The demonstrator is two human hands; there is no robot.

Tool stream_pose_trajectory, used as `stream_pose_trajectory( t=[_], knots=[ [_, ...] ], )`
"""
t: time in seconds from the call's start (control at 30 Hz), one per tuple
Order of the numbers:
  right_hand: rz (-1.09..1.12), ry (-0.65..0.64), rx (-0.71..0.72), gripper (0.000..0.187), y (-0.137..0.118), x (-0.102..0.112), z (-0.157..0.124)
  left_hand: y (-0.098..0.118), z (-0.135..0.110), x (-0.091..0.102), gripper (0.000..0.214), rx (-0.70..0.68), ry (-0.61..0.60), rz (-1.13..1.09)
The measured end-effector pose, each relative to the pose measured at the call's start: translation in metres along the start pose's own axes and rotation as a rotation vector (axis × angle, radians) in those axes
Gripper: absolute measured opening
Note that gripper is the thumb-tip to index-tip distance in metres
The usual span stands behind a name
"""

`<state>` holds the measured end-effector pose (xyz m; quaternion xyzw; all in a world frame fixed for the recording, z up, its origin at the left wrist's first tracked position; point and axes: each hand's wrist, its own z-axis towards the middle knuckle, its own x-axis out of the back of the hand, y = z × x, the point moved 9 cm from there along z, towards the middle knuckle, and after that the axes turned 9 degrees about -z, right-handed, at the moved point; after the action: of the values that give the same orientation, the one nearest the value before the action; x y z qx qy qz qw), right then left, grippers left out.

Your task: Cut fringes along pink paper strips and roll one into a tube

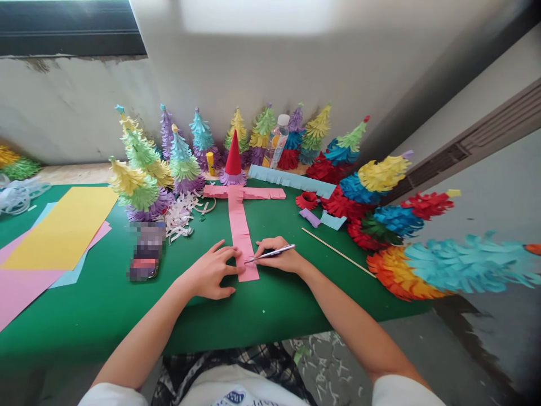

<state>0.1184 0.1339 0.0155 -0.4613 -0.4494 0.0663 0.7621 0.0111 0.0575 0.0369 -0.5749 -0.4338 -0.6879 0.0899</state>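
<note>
A pink paper strip (240,228) with fringe-like cuts runs lengthwise toward me on the green tabletop. My left hand (213,270) is open, fingers spread, with its fingertips resting on the strip's left edge near the close end. In my right hand (276,254) is a slim silver pen (276,252), gripped with its tip on the strip close to my left fingertips. A second pink fringed strip (266,193) lies crosswise at the far end. Behind it stands a red paper cone (233,155) on a purple fringed base.
Fringed paper trees (183,163) line the back and right side. Yellow paper sheets (63,225) and a phone (146,251) lie left. Paper scraps (177,217), a glue stick (210,163), a bottle (278,141), a blue strip (291,181) and a wooden stick (338,252) are around.
</note>
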Motion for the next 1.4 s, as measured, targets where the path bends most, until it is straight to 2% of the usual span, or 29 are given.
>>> stream_pose_trajectory(
  t=[0.27, 0.53, 0.67, 0.77, 0.9, 1.2, 1.4],
  knots=[
    [-0.027, 0.002, 0.046, 0.018, -0.006, 0.008, -0.003, 0.0, 0.001, 0.001, 0.047, 0.0, 0.005, 0.012],
    [-0.035, -0.01, -0.035, 0.016, 0.008, 0.025, -0.016, 0.003, 0.0, 0.001, 0.049, -0.017, -0.007, -0.007],
    [0.047, 0.043, -0.057, 0.015, 0.005, 0.029, -0.015, 0.002, 0.0, -0.001, 0.051, -0.02, -0.011, -0.009],
    [0.091, 0.07, -0.056, 0.014, 0.002, 0.028, -0.011, 0.002, -0.001, -0.002, 0.052, -0.024, -0.011, -0.005],
    [0.053, 0.029, -0.033, 0.013, 0.0, 0.019, -0.008, 0.003, -0.001, -0.003, 0.051, -0.039, -0.007, -0.002],
    [0.042, 0.028, 0.011, 0.013, -0.002, 0.009, -0.003, 0.003, 0.0, -0.005, 0.051, -0.062, 0.01, -0.016],
    [0.134, 0.101, -0.055, 0.016, 0.002, 0.018, -0.005, 0.009, -0.001, -0.001, 0.048, -0.075, 0.028, -0.041]
  ],
)
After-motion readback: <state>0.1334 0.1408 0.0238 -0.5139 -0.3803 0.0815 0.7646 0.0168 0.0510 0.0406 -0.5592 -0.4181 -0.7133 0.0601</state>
